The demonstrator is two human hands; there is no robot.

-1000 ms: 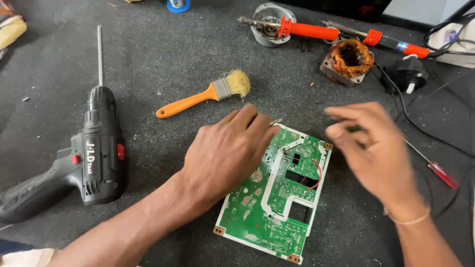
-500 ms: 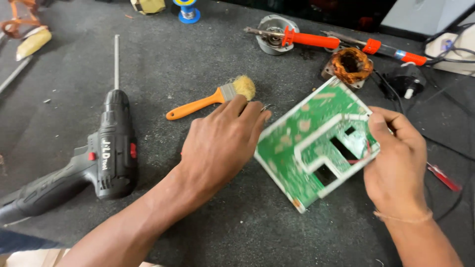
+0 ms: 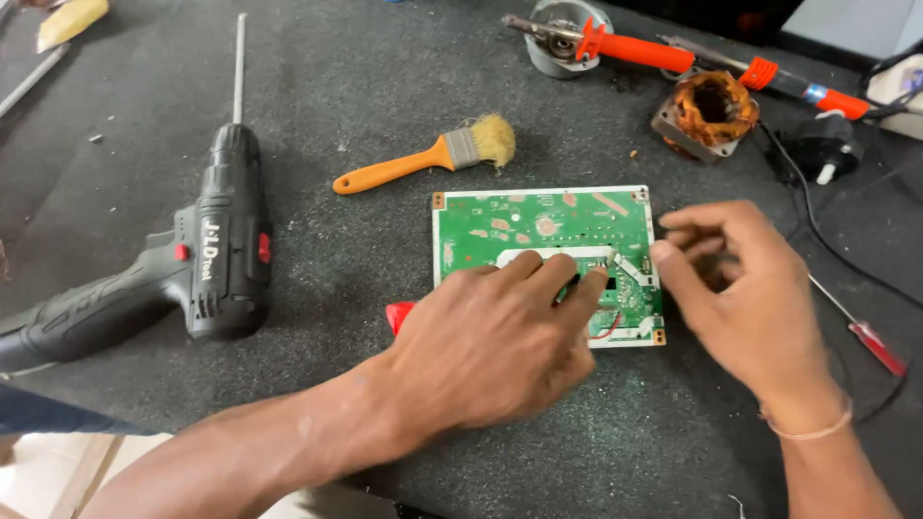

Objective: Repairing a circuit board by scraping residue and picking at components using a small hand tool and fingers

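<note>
- Step in hand, as I read it: settling the green rectangular circuit board solder side up on the dark grey felt bench mat, centre of scene, long edge left-right.
- My left hand lies palm down on the board's near half, fingers spread flat by the cut-out slot. Pressing, not gripping.
- My right hand is at the board's right edge, fingers loosely curled, holding nothing; fingertips touching or just off the edge, can't tell.
- Small red bit pokes out left of my left hand; can't ID it.
- Next move prob needs the board pinned steady and a tool: black cordless drill well left, orange-handled brush just beyond.
- Vs 0.5 s ago: board was tilted up in my right hand; now flat, squared, right hand let go.
</note>
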